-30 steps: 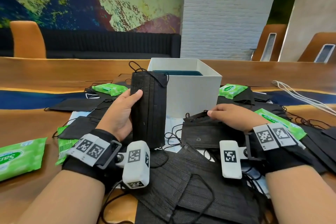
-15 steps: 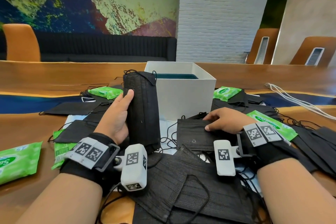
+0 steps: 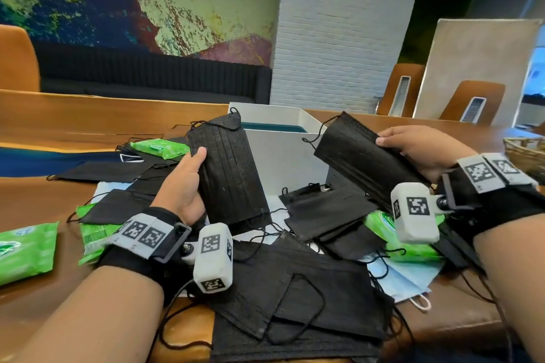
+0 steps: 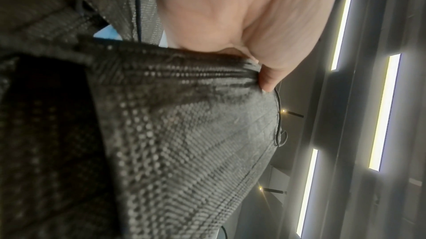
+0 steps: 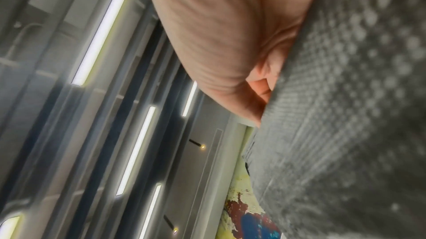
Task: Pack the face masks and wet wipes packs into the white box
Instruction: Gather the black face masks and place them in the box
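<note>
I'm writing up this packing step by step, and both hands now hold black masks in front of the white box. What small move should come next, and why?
Probably bring the right hand with its mask bundle over the white box and lower it in. That bundle already sits by the box's right rim, off the table, while the left hand holds its own masks upright in front of the box.

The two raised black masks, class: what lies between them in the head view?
Between the left hand's mask and the right hand's mask, the head view shows the white box, its near wall and open top.
</note>
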A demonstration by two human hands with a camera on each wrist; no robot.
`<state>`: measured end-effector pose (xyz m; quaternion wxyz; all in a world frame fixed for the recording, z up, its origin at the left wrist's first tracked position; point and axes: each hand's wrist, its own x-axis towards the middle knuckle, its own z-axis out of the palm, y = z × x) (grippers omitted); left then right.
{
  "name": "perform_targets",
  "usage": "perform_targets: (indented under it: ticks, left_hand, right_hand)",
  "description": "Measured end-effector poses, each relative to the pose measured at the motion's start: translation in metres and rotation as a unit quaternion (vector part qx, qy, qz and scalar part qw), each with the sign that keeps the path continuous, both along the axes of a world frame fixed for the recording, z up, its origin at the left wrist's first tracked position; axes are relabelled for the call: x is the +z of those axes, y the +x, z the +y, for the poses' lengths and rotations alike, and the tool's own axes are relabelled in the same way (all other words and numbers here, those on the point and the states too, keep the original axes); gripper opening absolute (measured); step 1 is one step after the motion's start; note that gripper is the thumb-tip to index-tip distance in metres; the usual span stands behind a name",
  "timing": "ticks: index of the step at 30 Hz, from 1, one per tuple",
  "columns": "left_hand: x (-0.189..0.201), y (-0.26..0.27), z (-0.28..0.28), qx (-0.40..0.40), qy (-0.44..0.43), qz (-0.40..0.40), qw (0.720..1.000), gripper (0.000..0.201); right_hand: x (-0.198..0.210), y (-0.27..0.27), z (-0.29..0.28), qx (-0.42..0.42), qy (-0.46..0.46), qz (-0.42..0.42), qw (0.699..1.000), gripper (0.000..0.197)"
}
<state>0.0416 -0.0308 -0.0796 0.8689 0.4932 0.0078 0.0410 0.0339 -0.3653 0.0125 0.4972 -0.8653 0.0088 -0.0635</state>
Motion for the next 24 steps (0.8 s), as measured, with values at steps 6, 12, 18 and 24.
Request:
perform_targets:
  ticks: [6,12,18,24]
  left_hand:
    - [0.002,-0.002,0.001,-0.012,-0.025,0.007,1.000,0.036]
    - [0.001,-0.001,0.005,-0.017,-0.026,0.007,1.000,0.034]
    - [-0.001,0.001,0.005,-0.012,-0.021,0.008,1.000,0.033]
    - [-0.002,0.003,0.004,-0.013,-0.014,0.002,1.000,0.033]
  right_hand:
    - [-0.007,0.000,-0.003,0.112,-0.189,0.118,0.968,0.015]
    - [-0.003,0.016,0.028,0.194,-0.328,0.178,0.907,0.013]
    - [-0.031,0.044,0.050,0.161,-0.533,0.180,0.811,0.019]
    - [-0.047,0.059,0.059,0.186,-0.528,0.196,0.805,0.021]
